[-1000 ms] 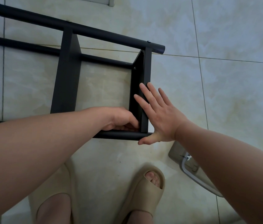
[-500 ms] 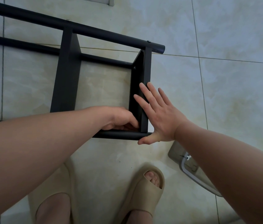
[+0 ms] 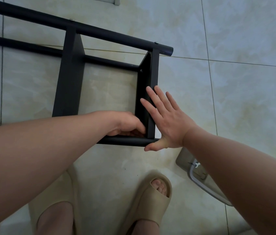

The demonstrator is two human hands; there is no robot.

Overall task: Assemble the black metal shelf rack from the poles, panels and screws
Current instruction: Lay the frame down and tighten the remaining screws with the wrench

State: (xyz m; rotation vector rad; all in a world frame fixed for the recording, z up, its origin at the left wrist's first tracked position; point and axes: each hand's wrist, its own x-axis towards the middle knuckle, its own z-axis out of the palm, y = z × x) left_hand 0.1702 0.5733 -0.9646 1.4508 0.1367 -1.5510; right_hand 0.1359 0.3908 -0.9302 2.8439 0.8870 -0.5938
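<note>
The black metal rack lies on its side on the tiled floor, with long poles (image 3: 117, 35) running left to right and two panels across them. My right hand (image 3: 166, 119) is flat, fingers spread, pressed against the outer face of the end panel (image 3: 148, 78), with its thumb under the near pole (image 3: 127, 141). My left hand (image 3: 128, 123) is curled inside the frame at the corner where that panel meets the near pole. Its fingertips are hidden, so I cannot see what they pinch. A screw head (image 3: 141, 70) shows at the panel's far inner corner.
A second panel (image 3: 69, 78) crosses the poles to the left. A clear plastic container (image 3: 200, 175) with small hardware lies on the floor at the right, partly under my right forearm. My feet in beige slippers (image 3: 150, 197) stand just below the rack.
</note>
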